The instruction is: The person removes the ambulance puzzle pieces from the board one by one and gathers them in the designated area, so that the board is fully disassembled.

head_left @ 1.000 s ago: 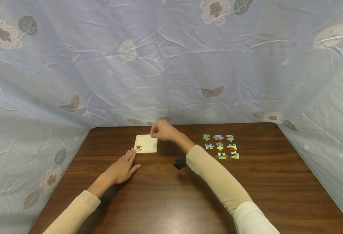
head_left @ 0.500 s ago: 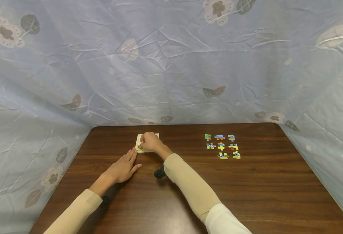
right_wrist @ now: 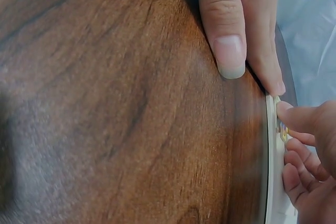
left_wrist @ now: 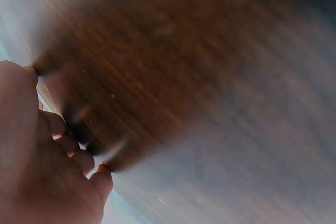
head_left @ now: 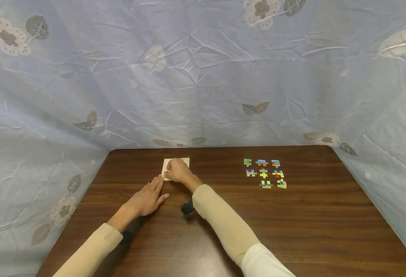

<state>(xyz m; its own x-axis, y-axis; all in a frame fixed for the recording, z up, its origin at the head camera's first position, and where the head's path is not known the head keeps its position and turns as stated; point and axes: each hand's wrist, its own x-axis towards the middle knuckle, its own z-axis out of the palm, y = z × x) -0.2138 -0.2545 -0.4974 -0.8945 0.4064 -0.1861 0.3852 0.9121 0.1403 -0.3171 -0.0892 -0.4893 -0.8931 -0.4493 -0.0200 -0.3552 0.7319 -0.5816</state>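
Observation:
A cream puzzle tray (head_left: 187, 161) lies at the back left of the table, partly covered by my right hand (head_left: 179, 171). That hand is curled over the tray's left part, its thumb and index finger pinching a small yellow-and-blue puzzle piece (right_wrist: 284, 131) close over the tray floor. The head view shows only a bit of the piece beside the fingertips. My left hand (head_left: 145, 200) rests palm down on the table with straight fingers, its fingertips at the tray's near-left corner. In the left wrist view, the left hand's fingers (left_wrist: 79, 156) lie along the wood.
Several loose puzzle pieces (head_left: 263, 174) lie in spaced rows on the right of the brown wooden table (head_left: 306, 223). A pale floral curtain (head_left: 203, 96) hangs behind the table and along both sides.
My right hand has come down and left from the tray's far edge to the puzzle piece at its near left, and now pinches it. My left hand stays in place.

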